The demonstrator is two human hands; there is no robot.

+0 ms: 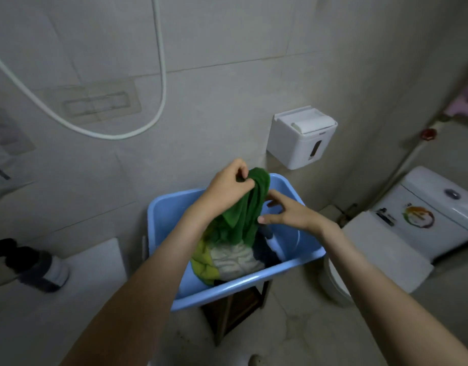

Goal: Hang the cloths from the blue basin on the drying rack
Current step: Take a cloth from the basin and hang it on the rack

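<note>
L hand (pixel 229 186) pinches green cloth (pixel 250 215); R hand (pixel 291 213) beside.

On floor (pixel 293 339): wooden stool (pixel 234 313) bearing blue basin (pixel 240 286).

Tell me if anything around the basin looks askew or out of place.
The basin perches on a much narrower wooden stool, overhanging it, so it looks unsteady. Nothing looks spilled. The left hand holds a green cloth above it.
</note>
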